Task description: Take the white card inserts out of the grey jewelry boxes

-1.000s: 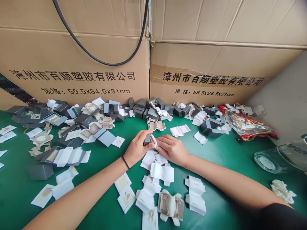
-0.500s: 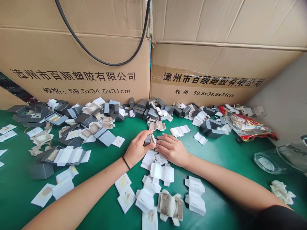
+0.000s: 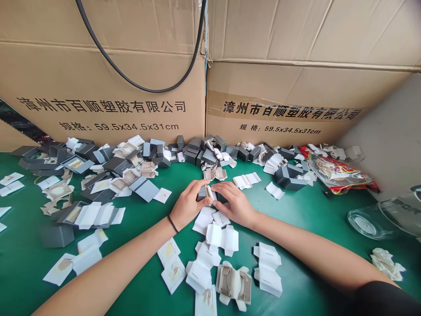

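Near the middle of the table, my left hand [image 3: 190, 200] grips a small grey box [image 3: 201, 193] between its thumb and curled fingers. A white folded card insert [image 3: 209, 192] shows at the box's opening, on the right side. My right hand [image 3: 236, 202] is bent around that right side, its fingertips on the edge of the box and insert and its thumb lower down. The fingers hide part of the box. Just below the hands lie unfolded white card inserts [image 3: 226, 240], some printed, and a beige insert [image 3: 234, 283] with torn grey patches.
Grey boxes [image 3: 144, 188] and card pieces are heaped along the back and left of the green table [image 3: 305, 224]. Two large cartons [image 3: 131, 66] stand behind, with a black cable [image 3: 158, 91] hanging in front. A red snack bag [image 3: 342, 171], clear jar [image 3: 371, 221] and crumpled paper [image 3: 388, 264] lie right.
My right hand has closed in on the box, its fingers shifting slightly up and left onto the edge. My left hand keeps its hold in about the same place.
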